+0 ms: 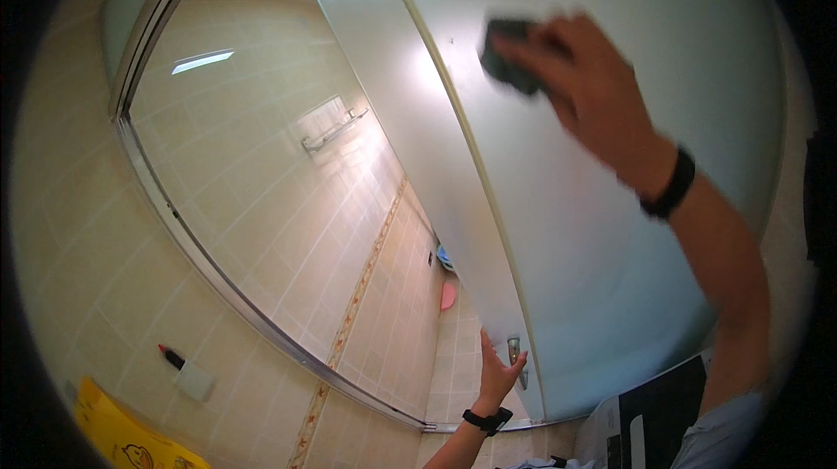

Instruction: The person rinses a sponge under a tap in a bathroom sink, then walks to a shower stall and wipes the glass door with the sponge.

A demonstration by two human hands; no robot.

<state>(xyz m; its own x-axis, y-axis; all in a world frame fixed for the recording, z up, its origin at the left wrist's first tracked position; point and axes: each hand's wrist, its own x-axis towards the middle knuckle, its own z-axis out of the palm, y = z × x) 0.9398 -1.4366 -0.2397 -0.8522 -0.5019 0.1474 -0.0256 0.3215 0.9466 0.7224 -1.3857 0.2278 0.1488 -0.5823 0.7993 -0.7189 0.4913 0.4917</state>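
Note:
My right hand (582, 83), blurred, holds a dark grey-green sponge or pad (513, 57) at the upper part of a frosted glass panel (601, 260). A black band is round that wrist. Lower down, my left hand (500, 374) is at the edge of the frosted sliding door (458, 233), with thumb and fingers spread beside the metal door handle (514, 348). Whether it grips the door edge cannot be told. A pale strip (458, 103) runs down the glass between the door and the wider panel.
A metal frame (216, 273) edges the shower opening. Inside, a towel rack (333, 132) hangs on the tiled wall; a pink object (448, 296) lies low down. A yellow bag (131, 433) is at lower left, a black-and-white box-like thing (654, 410) at lower right.

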